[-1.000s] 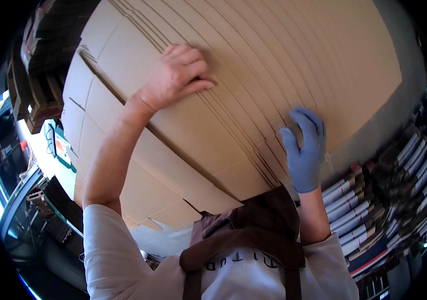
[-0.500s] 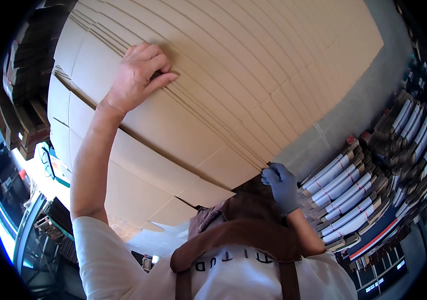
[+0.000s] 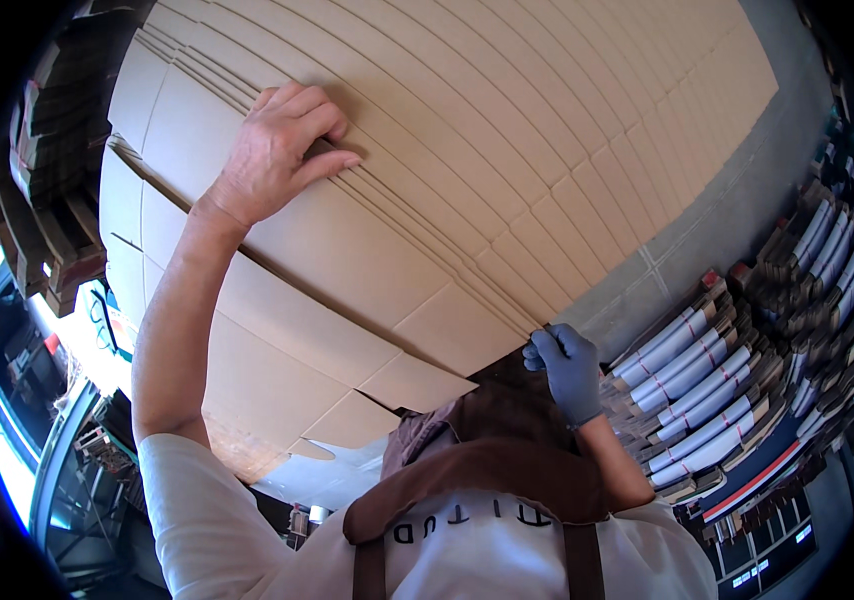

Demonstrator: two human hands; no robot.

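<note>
Large flat brown cardboard sheets (image 3: 347, 250) lie overlapped like shingles in front of me, their edges running diagonally. My bare left hand (image 3: 292, 140) is closed over the edges of a few sheets, thumb on the near side and fingers curled beyond. At the near right end of those same edges, my right hand (image 3: 564, 365) in a blue-grey glove pinches the corner of the sheets. The sheets hide some of its fingertips. Nearer to me, a slotted cardboard flap (image 3: 317, 345) stands slightly apart from the sheet above it, leaving a dark gap.
Stacks of bundled flat cardboard (image 3: 687, 390) with pale edges and red straps stand at the right. Grey floor (image 3: 637, 280) shows between them and the sheets. Wooden pallets (image 3: 57, 245) and dark stacked material are at the far left. My brown apron (image 3: 477, 475) is close to the sheets.
The view has shifted slightly, and the sheets' right ends show a little more spread. Both hands keep their grip at nearly the same places.
</note>
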